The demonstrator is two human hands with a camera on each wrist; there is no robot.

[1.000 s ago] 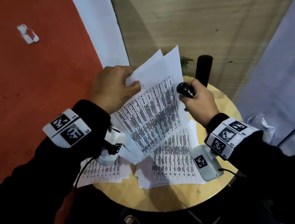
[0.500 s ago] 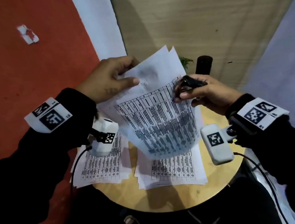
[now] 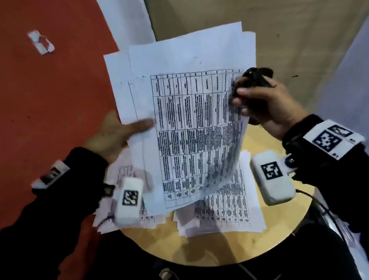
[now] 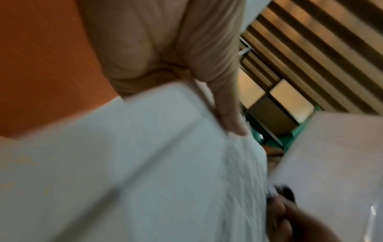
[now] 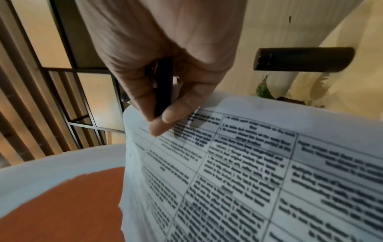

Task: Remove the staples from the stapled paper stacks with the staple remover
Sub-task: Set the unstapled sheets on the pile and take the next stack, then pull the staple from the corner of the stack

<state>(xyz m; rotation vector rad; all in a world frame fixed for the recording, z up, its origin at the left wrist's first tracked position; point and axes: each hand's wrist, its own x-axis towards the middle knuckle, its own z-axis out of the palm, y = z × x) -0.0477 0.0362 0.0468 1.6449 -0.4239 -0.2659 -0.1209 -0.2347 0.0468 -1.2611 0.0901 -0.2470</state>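
A stack of printed table sheets [image 3: 190, 120] is held up above the round wooden table [image 3: 218, 251], its printed side toward me. My left hand [image 3: 130, 133] pinches its left edge, thumb on top and the other fingers hidden beneath. The left wrist view is blurred but shows that thumb [image 4: 232, 124] pressed on the white paper [image 4: 145, 163]. My right hand [image 3: 243, 93] grips the black staple remover [image 3: 257, 77] and also pinches the stack's right edge. In the right wrist view the staple remover [image 5: 163, 91] sits between the fingers and thumb of the right hand [image 5: 165, 121], right at the sheet's corner [image 5: 228, 163].
Two more printed stacks lie on the table, one at the left [image 3: 124, 222] and one in the middle [image 3: 231, 209]. A black cylinder [image 5: 304, 59] and a small plant [image 5: 262, 88] stand beyond the held sheets. A paper scrap [image 3: 40, 41] lies on the red floor.
The held stack has swung up and flattened toward me. My left hand slid from its top corner down to the left edge. My right hand kept the staple remover at the right edge.
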